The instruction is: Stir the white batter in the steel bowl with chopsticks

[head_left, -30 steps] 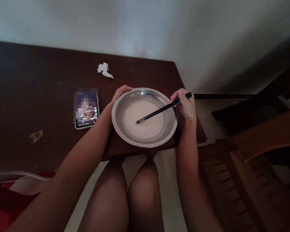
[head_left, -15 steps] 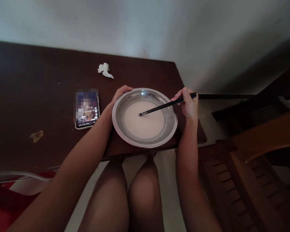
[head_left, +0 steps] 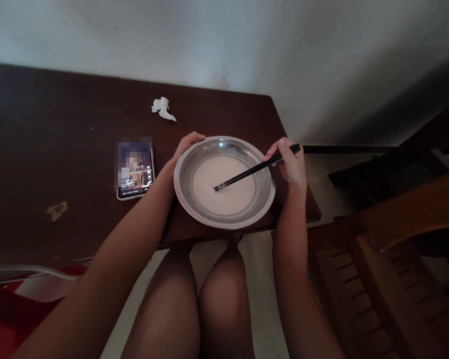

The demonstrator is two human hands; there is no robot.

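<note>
A wide steel bowl (head_left: 266,195) sits at the near right corner of a dark wooden table (head_left: 52,149). It holds a pale, milky liquid (head_left: 224,192). My left hand (head_left: 185,143) grips the bowl's far left rim, fingers curled over the edge. My right hand (head_left: 290,162) is closed around a pair of black chopsticks (head_left: 252,172). Their tips dip into the liquid near the bowl's middle.
A phone (head_left: 135,169) with a lit screen lies on the table left of the bowl. A crumpled white tissue (head_left: 163,108) sits farther back. Wooden chairs (head_left: 396,249) stand to the right. My knees are under the table edge. A white wall is behind.
The chopstick tips swung from the bowl's lower middle up toward its centre, then back down a little. My right hand shifted slightly with them. The left hand and bowl stayed put.
</note>
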